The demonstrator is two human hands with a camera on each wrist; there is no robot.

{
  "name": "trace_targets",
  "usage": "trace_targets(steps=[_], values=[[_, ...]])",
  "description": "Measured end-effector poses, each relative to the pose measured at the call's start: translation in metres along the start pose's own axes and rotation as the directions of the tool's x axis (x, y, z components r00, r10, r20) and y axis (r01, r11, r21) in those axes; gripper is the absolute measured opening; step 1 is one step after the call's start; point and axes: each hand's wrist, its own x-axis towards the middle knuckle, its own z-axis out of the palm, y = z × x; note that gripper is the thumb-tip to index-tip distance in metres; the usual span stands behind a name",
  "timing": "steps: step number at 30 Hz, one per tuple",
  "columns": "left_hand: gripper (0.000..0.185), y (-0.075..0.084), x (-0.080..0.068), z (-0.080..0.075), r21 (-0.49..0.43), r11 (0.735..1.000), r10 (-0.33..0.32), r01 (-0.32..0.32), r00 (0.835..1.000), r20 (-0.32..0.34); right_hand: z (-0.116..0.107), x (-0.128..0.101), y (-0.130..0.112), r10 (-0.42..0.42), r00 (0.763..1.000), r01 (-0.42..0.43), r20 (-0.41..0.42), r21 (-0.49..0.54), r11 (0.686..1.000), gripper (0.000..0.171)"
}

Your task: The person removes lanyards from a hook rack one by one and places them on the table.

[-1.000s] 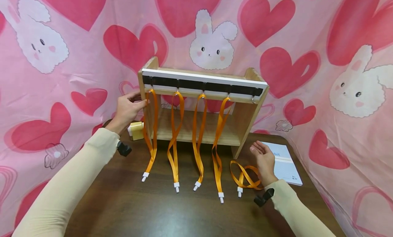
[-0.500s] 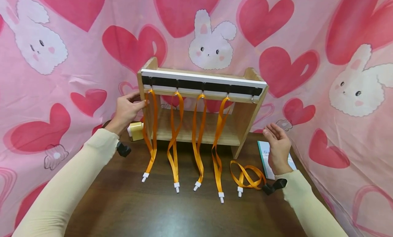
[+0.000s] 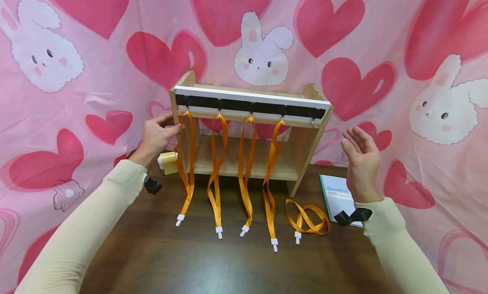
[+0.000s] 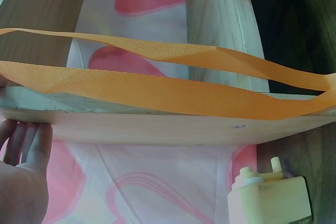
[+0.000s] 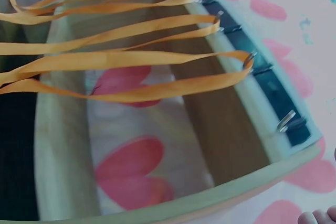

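My left hand point(image 3: 160, 133) grips the left side panel of a wooden rack point(image 3: 305, 152), thumb at the front edge and fingers against the outer face. Several orange lanyards point(image 3: 249, 171) hang from metal hooks along the rack's black strip point(image 3: 232, 105), their white clips low in front. The rightmost hook point(image 5: 286, 121) carries nothing. Another orange lanyard point(image 3: 305, 217) lies looped on the table with its white clip toward me. My right hand point(image 3: 362, 162) is raised in the air to the right of the rack, palm turned inward, fingers loosely extended, holding nothing.
A white booklet with a teal spine point(image 3: 333, 196) lies on the brown table point(image 3: 213, 268), partly behind my right wrist. A yellow pump-top container point(image 4: 273, 198) stands beside the rack's left side. Pink heart-and-rabbit cloth point(image 3: 263, 31) hangs behind and at both sides.
My right hand has moved up and to the right, away from the looped lanyard and past the booklet. My left hand keeps its grip on the rack; the lanyards stay as they were.
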Motion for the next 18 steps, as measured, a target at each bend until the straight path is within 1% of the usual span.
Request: trace_targets(steps=[5, 11, 15, 18], values=[[0.054, -0.001, 0.001, 0.000, 0.004, 1.000, -0.003, 0.003, 1.000, 0.001, 0.008, 0.001, -0.014, -0.058, 0.998, 0.058, 0.033, -0.003, 0.998, 0.048], [0.054, -0.001, 0.000, 0.001, -0.007, 1.000, 0.006, -0.006, 1.000, 0.000, 0.017, -0.001, -0.029, -0.135, 0.988, 0.137, 0.077, -0.013, 0.991, 0.050], [0.052, -0.002, 0.000, 0.002, 0.006, 1.000, 0.015, -0.014, 1.000, -0.016, 0.024, -0.003, -0.038, -0.147, 0.982, 0.153, 0.122, -0.040, 0.987, 0.051], [0.050, -0.002, -0.001, 0.003, -0.013, 1.000, 0.022, -0.023, 1.000, -0.020, 0.030, -0.004, -0.043, -0.133, 0.977, 0.147, 0.169, -0.078, 0.986, 0.051]])
